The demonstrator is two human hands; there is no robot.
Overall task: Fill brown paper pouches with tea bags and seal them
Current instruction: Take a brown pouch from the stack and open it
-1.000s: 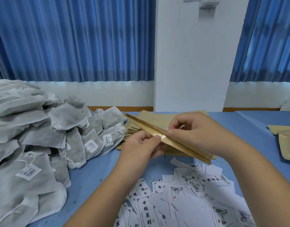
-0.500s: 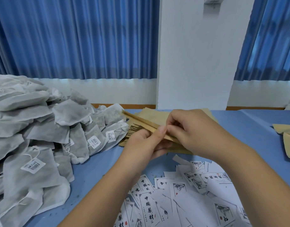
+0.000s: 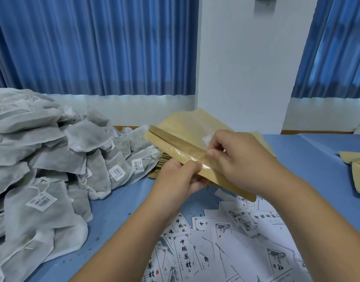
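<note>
A flat brown paper pouch [image 3: 175,146] is held edge-up above the blue table, its shiny strip facing me. My left hand [image 3: 175,179] grips its lower edge, thumb pressed on the strip. My right hand [image 3: 239,159] pinches the pouch's upper flap between thumb and fingers. A big heap of grey tea bags [image 3: 53,159] with barcode tags fills the left side of the table. Behind the hands lies a stack of more brown pouches [image 3: 195,121].
White printed paper labels [image 3: 226,241] are scattered on the blue table [image 3: 112,208] in front of me. Another brown pouch [image 3: 356,171] lies at the right edge. A white pillar and blue curtains stand behind the table.
The pouch has tipped so more of its face and shiny strip shows. Both hands keep hold of it; the right fingers have shifted along the upper flap.
</note>
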